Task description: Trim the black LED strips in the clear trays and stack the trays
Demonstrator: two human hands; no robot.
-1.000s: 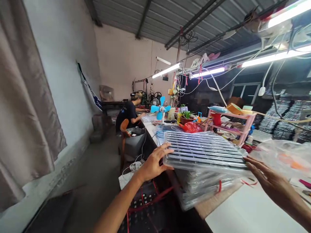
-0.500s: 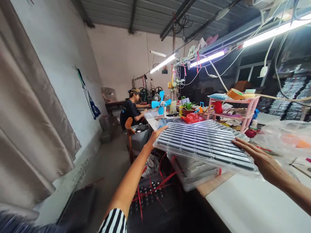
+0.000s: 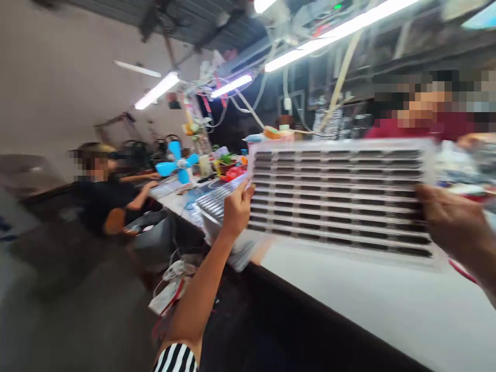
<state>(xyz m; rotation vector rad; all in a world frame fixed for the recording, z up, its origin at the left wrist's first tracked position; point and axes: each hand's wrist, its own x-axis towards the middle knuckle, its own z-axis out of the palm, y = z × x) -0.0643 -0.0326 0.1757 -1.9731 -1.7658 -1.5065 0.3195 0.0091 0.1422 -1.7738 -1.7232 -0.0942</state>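
Observation:
Between my two hands a clear plastic tray (image 3: 337, 197) is raised above the table, its face tipped up toward me. Long rows of dark, narrow slots or pieces run across it; blur hides which. My left hand (image 3: 237, 207) pinches its left edge, thumb on the near side. At the right edge, my right hand (image 3: 459, 219) grips the tray, smeared by motion, with some fingers out of sight behind it. Another tray with silvery rows (image 3: 214, 202) lies on a stack just beyond my left hand.
The white tabletop (image 3: 349, 294) runs beneath the tray. A blue fan (image 3: 179, 163), a red plastic bag (image 3: 234, 173) and a potted plant (image 3: 225, 161) stand farther back. One person (image 3: 101, 194) sits at the left; another in a dark red top (image 3: 457, 124) is across the table.
The tray has come up off the stack and tilted toward me, moving right with both hands. My view has swung right, bringing the person in red into sight.

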